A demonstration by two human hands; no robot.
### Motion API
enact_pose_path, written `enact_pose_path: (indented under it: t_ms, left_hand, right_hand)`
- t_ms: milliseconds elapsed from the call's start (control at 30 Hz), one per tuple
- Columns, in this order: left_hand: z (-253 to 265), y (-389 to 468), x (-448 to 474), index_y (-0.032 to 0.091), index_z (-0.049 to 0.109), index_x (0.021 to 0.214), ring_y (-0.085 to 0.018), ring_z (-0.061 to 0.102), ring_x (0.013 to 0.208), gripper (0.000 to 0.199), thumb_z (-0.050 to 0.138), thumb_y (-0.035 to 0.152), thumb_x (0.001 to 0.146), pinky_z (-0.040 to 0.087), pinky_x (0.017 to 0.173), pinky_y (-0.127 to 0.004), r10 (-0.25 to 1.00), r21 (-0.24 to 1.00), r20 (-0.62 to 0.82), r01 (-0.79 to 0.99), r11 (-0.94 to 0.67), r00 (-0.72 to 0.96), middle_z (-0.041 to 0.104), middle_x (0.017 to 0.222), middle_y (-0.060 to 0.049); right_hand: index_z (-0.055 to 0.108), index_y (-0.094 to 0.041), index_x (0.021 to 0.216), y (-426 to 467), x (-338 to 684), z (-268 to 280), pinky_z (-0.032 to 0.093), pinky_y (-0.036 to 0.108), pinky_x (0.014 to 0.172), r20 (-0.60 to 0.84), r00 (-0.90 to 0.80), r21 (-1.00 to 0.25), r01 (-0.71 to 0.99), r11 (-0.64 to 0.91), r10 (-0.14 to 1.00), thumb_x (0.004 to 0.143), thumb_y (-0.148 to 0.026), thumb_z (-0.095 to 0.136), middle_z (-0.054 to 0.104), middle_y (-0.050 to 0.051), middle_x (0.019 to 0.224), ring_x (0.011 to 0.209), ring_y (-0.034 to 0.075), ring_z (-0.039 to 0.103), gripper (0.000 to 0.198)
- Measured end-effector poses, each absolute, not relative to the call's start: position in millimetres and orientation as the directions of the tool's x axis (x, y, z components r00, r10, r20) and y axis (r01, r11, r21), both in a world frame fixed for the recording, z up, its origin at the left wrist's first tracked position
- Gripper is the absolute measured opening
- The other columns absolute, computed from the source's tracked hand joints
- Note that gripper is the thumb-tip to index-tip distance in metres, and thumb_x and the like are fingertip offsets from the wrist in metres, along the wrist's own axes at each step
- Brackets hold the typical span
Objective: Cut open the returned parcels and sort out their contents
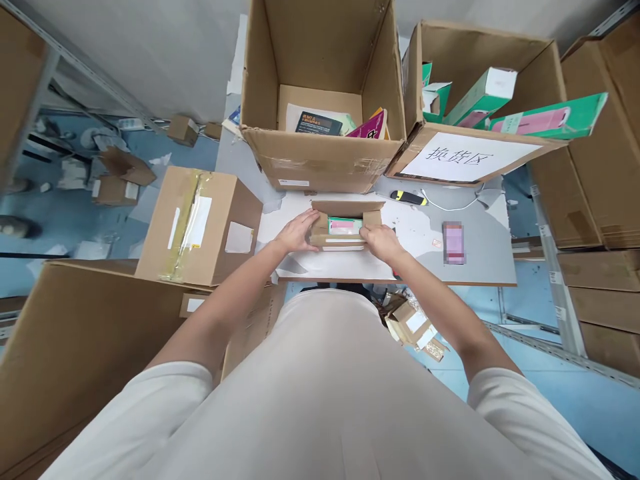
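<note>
In the middle of the table [305, 267] lies a small cardboard box [345, 246] with its top flaps up. Inside it sits a green and pink package [345, 227]. My left hand [299, 232] is wrapped round the box's left end. At the right end, my right hand [383, 243] grips the front corner by the side flap, its fingertips partly hidden. A dark object with a bit of red shows partly behind my right wrist; I cannot make out what it is. A black and yellow utility knife [409, 197] rests behind and to the right of the box.
A large open carton [325, 160] with books stands behind. Right of it, a carton with a handwritten sign [465, 157] holds several green boxes. A pixelated pink item [454, 243] lies on the right; a taped carton [200, 227] stands left. A white cable [450, 207] trails near the knife.
</note>
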State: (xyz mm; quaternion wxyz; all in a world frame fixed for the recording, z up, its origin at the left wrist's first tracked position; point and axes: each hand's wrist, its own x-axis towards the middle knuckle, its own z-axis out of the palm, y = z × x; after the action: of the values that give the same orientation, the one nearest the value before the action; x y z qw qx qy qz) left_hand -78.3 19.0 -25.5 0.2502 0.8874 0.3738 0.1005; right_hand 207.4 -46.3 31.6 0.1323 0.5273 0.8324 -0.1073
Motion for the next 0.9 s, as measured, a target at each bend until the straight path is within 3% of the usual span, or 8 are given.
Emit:
enact_pose_path:
  t_ms: [67, 167, 300, 400, 500, 633, 767, 900]
  left_hand:
    - [-27.8, 19.3, -76.0, 0.010, 0.033, 0.144, -0.034, 0.032, 0.140, 0.104, 0.078, 0.049, 0.058, 0.030, 0.116, -0.046, 0.726, 0.531, 0.001, 0.615, -0.583, 0.687, 0.039, 0.148, -0.020]
    - [-26.8, 18.4, -73.8, 0.010, 0.033, 0.144, -0.032, 0.031, 0.141, 0.099, 0.075, 0.043, 0.061, 0.030, 0.116, -0.045, 0.721, 0.520, -0.025, 0.625, -0.582, 0.692, 0.038, 0.148, -0.019]
    - [-8.7, 13.9, -78.4, 0.007, 0.029, 0.145, -0.032, 0.024, 0.143, 0.099, 0.073, 0.035, 0.061, 0.024, 0.116, -0.047, 0.674, 0.417, -0.148, 0.663, -0.621, 0.724, 0.029, 0.153, -0.021]
    - [19.4, 9.8, -78.3, 0.012, 0.037, 0.141, -0.032, 0.031, 0.140, 0.083, 0.065, 0.023, 0.064, 0.021, 0.114, -0.054, 0.657, 0.287, -0.237, 0.697, -0.657, 0.716, 0.035, 0.151, -0.017]
    - [44.4, 8.5, -60.0, 0.017, 0.059, 0.120, -0.027, 0.058, 0.116, 0.048, 0.050, 0.013, 0.073, 0.032, 0.105, -0.047, 0.698, 0.200, -0.253, 0.742, -0.639, 0.670, 0.064, 0.123, -0.012]
    - [48.9, 11.9, -11.4, 0.021, 0.070, 0.095, -0.023, 0.065, 0.095, 0.031, 0.045, 0.014, 0.079, 0.038, 0.086, -0.037, 0.538, 0.197, -0.292, 0.601, -0.775, 0.790, 0.073, 0.096, -0.009]
    - [39.0, 15.1, 22.7, 0.018, 0.073, 0.082, -0.023, 0.066, 0.086, 0.024, 0.050, 0.027, 0.084, 0.033, 0.091, -0.040, 0.422, 0.082, -0.486, 0.520, -0.850, 0.765, 0.074, 0.088, -0.011]
    - [42.9, 12.1, 23.5, 0.016, 0.074, 0.085, -0.027, 0.063, 0.096, 0.027, 0.055, 0.036, 0.085, 0.024, 0.100, -0.046, 0.441, 0.037, -0.433, 0.504, -0.863, 0.787, 0.073, 0.092, -0.015]
  right_hand:
    - [0.060, -0.015, 0.112, -66.4, 204.1, 24.3, 0.042, 0.036, 0.084, -0.274, -0.401, -0.002, 0.909, 0.416, 0.874, 0.091, -0.011, 0.039, 0.064, 0.016, 0.108, 0.100, 0.026, 0.057, 0.030]
    - [0.048, -0.012, 0.133, -106.2, 201.0, 6.0, 0.034, 0.044, 0.101, -0.176, -0.450, -0.008, 0.890, 0.455, 0.876, 0.092, -0.015, 0.038, 0.051, 0.020, 0.135, 0.125, 0.030, 0.045, 0.042]
    - [0.038, -0.005, 0.143, -133.1, 206.3, -7.5, 0.023, 0.052, 0.112, -0.142, -0.501, -0.125, 0.865, 0.486, 0.854, 0.091, -0.025, 0.045, 0.030, 0.022, 0.152, 0.141, 0.035, 0.024, 0.056]
    - [0.049, -0.010, 0.137, -114.7, 219.9, 5.3, 0.033, 0.044, 0.109, -0.167, -0.525, -0.254, 0.841, 0.478, 0.835, 0.090, -0.017, 0.039, 0.043, 0.015, 0.147, 0.135, 0.028, 0.040, 0.048]
    - [0.058, -0.017, 0.129, -73.3, 232.1, 27.5, 0.044, 0.034, 0.098, -0.196, -0.502, -0.294, 0.849, 0.438, 0.842, 0.087, -0.008, 0.036, 0.055, 0.009, 0.137, 0.121, 0.021, 0.054, 0.049]
    - [0.064, -0.020, 0.120, -20.6, 222.7, 45.9, 0.044, 0.034, 0.088, -0.293, -0.564, -0.142, 0.824, 0.548, 0.772, 0.086, -0.008, 0.042, 0.066, 0.010, 0.121, 0.108, 0.023, 0.058, 0.042]
    - [0.072, -0.016, 0.102, -4.0, 194.1, 45.6, 0.039, 0.038, 0.086, -0.471, -0.518, 0.073, 0.784, 0.617, 0.714, 0.086, -0.021, 0.054, 0.069, 0.014, 0.108, 0.106, 0.028, 0.056, 0.025]
    - [0.073, -0.011, 0.098, -12.5, 187.9, 44.0, 0.037, 0.040, 0.087, -0.441, -0.496, 0.131, 0.789, 0.600, 0.748, 0.086, -0.026, 0.054, 0.066, 0.018, 0.107, 0.107, 0.030, 0.053, 0.027]
